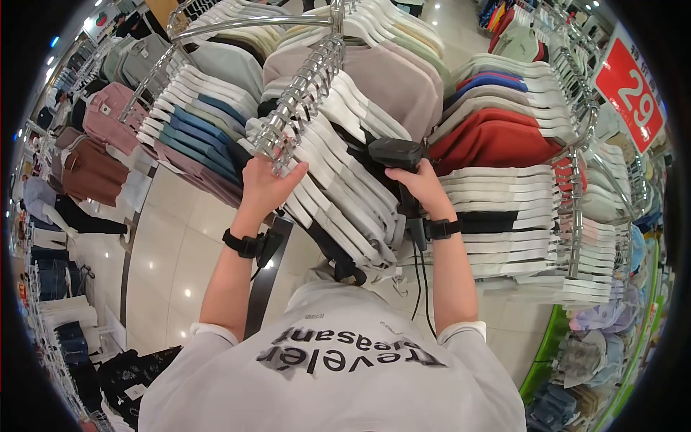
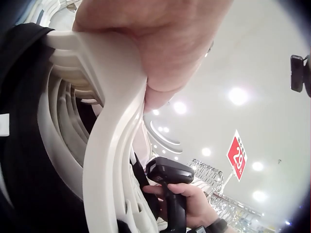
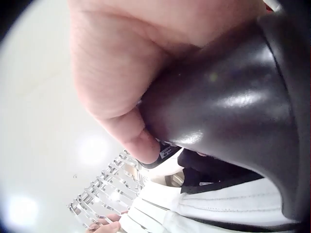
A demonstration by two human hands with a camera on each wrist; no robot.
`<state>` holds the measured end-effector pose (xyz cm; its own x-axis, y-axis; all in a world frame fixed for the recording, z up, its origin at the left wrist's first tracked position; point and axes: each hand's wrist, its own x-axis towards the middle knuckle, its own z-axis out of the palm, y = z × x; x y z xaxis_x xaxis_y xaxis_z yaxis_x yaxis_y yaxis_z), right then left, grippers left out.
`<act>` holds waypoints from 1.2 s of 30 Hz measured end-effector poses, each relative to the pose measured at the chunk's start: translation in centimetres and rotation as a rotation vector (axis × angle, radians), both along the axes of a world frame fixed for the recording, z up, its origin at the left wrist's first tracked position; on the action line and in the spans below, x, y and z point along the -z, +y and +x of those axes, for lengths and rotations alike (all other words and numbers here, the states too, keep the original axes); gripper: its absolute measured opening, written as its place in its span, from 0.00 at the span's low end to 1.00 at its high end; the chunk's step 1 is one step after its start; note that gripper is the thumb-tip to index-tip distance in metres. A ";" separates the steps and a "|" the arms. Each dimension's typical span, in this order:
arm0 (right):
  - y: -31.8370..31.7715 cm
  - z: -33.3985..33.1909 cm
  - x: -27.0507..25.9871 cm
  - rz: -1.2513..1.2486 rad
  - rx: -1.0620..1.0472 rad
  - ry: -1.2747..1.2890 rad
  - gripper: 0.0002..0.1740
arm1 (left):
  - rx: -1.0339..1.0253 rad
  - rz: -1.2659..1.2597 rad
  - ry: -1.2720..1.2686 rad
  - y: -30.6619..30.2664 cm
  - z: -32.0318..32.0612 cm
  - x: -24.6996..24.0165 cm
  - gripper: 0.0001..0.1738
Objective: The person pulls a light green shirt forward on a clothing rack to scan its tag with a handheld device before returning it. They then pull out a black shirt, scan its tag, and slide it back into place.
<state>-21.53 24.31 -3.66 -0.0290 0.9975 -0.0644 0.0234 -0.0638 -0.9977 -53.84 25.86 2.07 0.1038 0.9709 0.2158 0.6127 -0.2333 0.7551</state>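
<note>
In the head view my left hand (image 1: 260, 186) grips white clothes hangers (image 1: 306, 147) near the front end of a chrome rail. The left wrist view shows that hand (image 2: 160, 43) over the shoulder of a white plastic hanger (image 2: 114, 97), its fingertips hidden behind it. Black fabric (image 2: 29, 126) hangs from the hangers. My right hand (image 1: 426, 189) holds a black pistol-grip barcode scanner (image 1: 396, 153) upright beside the row of garments. The right wrist view shows the fingers (image 3: 131, 136) wrapped around the scanner's smooth black handle (image 3: 218, 97).
The chrome rail (image 1: 299, 93) runs away from me between packed garments. Red and white tops (image 1: 497, 137) hang on the right, blue ones (image 1: 205, 137) on the left. A red "29" sign (image 1: 635, 90) stands at upper right. Black cables (image 1: 416, 288) hang below my right wrist.
</note>
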 end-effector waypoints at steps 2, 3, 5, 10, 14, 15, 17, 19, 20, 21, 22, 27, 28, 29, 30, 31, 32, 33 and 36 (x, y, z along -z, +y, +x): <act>0.0 0.3 0.2 0.010 0.010 -0.002 0.18 | -0.007 0.011 0.029 0.1 0.0 0.2 0.38; -0.1 0.3 0.0 0.012 0.013 -0.002 0.18 | -0.003 0.010 0.005 0.2 0.0 0.2 0.38; -0.4 0.3 -0.5 0.022 0.008 -0.043 0.19 | 0.002 0.008 -0.016 0.1 0.0 0.2 0.38; -0.7 -0.3 -0.2 0.064 -0.023 -0.051 0.22 | -0.017 -0.021 -0.090 0.2 0.2 0.4 0.37; -0.7 -0.5 -0.1 0.128 -0.145 -0.120 0.28 | -0.034 -0.076 -0.097 0.0 0.4 -0.2 0.36; -0.7 -0.9 -0.6 0.134 -0.163 -0.102 0.29 | -0.020 -0.027 -0.092 0.0 0.4 -0.1 0.35; -0.4 -1.8 -0.9 0.134 -0.176 -0.093 0.30 | -0.006 0.024 -0.088 0.1 0.3 0.2 0.35; 0.1 -2.4 -1.0 0.135 -0.194 -0.084 0.30 | 0.006 0.007 -0.097 0.1 0.2 0.3 0.35; 0.5 -2.6 -0.8 0.125 -0.214 -0.055 0.30 | 0.003 0.010 -0.097 0.1 0.1 0.1 0.35; 0.7 -2.9 -0.9 0.113 -0.234 -0.025 0.29 | 0.002 0.013 -0.064 -0.2 0.3 -0.4 0.36; 0.9 -3.1 -1.1 0.114 -0.237 -0.026 0.29 | 0.002 0.014 -0.031 -0.3 0.4 -0.7 0.36; 1.0 -3.8 -1.8 0.065 -0.210 -0.128 0.27 | 0.001 0.018 0.003 0.1 0.0 -0.2 0.37; 0.9 -3.9 -1.7 0.064 -0.215 -0.130 0.27 | -0.005 -0.007 0.026 0.0 0.0 -0.3 0.36; 0.9 -4.0 -1.5 0.109 -0.214 -0.131 0.27 | -0.009 -0.008 0.024 0.1 0.0 -0.1 0.36; 0.9 -4.1 -1.3 0.156 -0.212 -0.133 0.27 | -0.002 0.079 0.007 0.2 0.0 0.3 0.31; 0.8 -4.2 -1.1 0.156 -0.215 -0.135 0.27 | 0.006 0.166 -0.009 0.3 0.0 0.4 0.26; 0.7 -4.3 -0.9 0.168 -0.182 -0.117 0.27 | 0.002 0.165 -0.012 0.3 0.0 0.5 0.26; 0.6 -4.4 -0.6 0.180 -0.148 -0.098 0.27 | 0.004 0.171 -0.007 0.3 0.0 0.5 0.26; 0.5 -4.6 0.0 0.237 -0.104 -0.094 0.26 | 0.004 0.162 -0.009 0.2 0.0 0.2 0.26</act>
